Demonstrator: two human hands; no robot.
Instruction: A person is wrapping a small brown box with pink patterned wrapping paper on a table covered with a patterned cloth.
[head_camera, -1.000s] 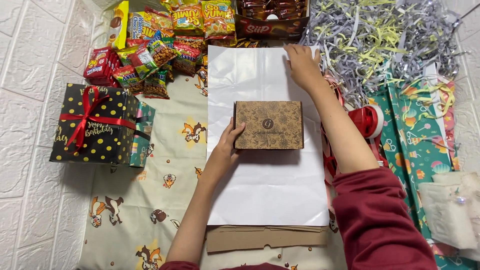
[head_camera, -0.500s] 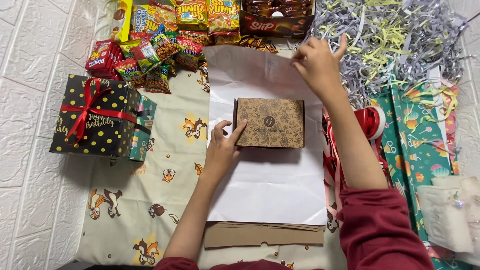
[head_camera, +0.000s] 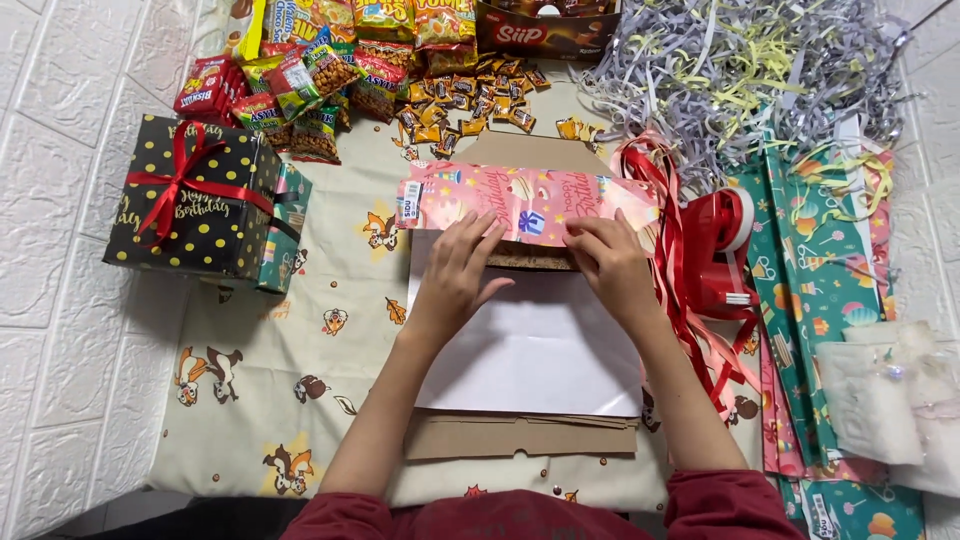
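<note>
— Far left?
— White embossed wall panels (head_camera: 60, 330). Next over, a black gift box with gold dots (head_camera: 190, 200), tied with a red ribbon, resting on the squirrel-print cloth (head_camera: 270, 400). Above it, a heap of snack packets (head_camera: 310, 70) along the top edge.

— Centre?
— Small wrapped sweets (head_camera: 470, 95) scattered just past the folded paper. Behind them, a dark carton of snack bars (head_camera: 550, 25). Close to the body, flattened brown cardboard (head_camera: 520, 437) sticking out from under the white sheet.

— And the wrapping itself?
— Pink patterned wrapping paper (head_camera: 525, 200), folded forward so the printed side faces up as a band across the middle; white underside (head_camera: 530, 350) spread flat toward the body. Brown box (head_camera: 530, 262) almost wholly covered, only a thin strip visible below the pink fold, between the two hands.

— Hands?
— Left hand (head_camera: 455, 270) palm down, fingers spread and extended, pressing the pink flap against the box; not clenched around anything. Right hand (head_camera: 605, 260) palm down too, fingers bent slightly, tips pushing on the lower edge of the pink fold. Both forearms bare, dark red sleeves (head_camera: 730, 505) pushed back near the bottom edge.

— Right side?
— Loose red ribbon (head_camera: 680, 290) coiled just beside the right wrist, then a red tape dispenser (head_camera: 725, 250). Shredded grey and yellow paper (head_camera: 750, 70) piled top right. Green patterned wrapping sheets (head_camera: 830, 260) below it, and a crumpled clear plastic bag (head_camera: 890, 400) at the edge.
</note>
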